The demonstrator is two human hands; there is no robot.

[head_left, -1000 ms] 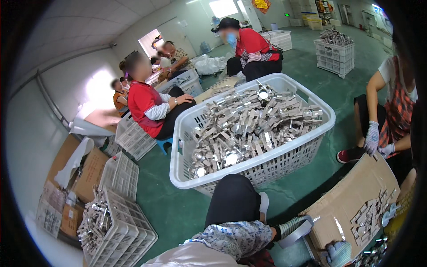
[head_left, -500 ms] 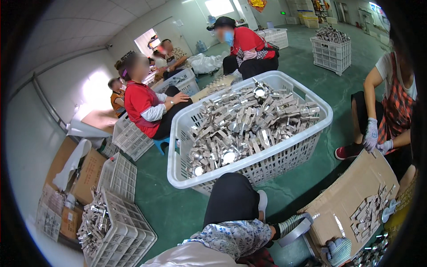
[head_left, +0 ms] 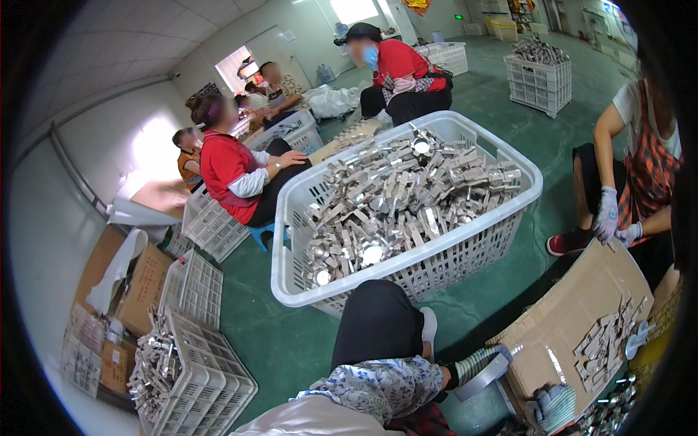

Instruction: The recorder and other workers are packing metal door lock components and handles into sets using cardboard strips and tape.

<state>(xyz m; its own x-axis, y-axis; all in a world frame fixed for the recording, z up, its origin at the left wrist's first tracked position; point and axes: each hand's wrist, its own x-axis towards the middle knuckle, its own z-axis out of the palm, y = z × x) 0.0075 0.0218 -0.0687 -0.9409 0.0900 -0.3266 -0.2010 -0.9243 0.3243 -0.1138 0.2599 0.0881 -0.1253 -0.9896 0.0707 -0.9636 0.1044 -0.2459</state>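
My left hand, in a striped glove, reaches right from a blue-flowered sleeve. Its fingers are closed on a wide, pale grey roll of tape, beside the near left edge of a brown cardboard sheet. My right hand, also in a striped glove, lies at the sheet's near edge, its fingers bent over the cardboard. A shiny strip shows on the sheet between my hands. Flat metal pieces lie loosely on its right part.
A large white basket heaped with metal fittings stands in front of my knee. At right, a co-worker's gloved hands touch the cardboard's far edge. A white crate of metal parts stands at left. Other people sit beyond the basket.
My hands keep nearly the same places. The seated person in red at left has turned their head to the right. The person in the dark cap has lowered an arm behind the basket.
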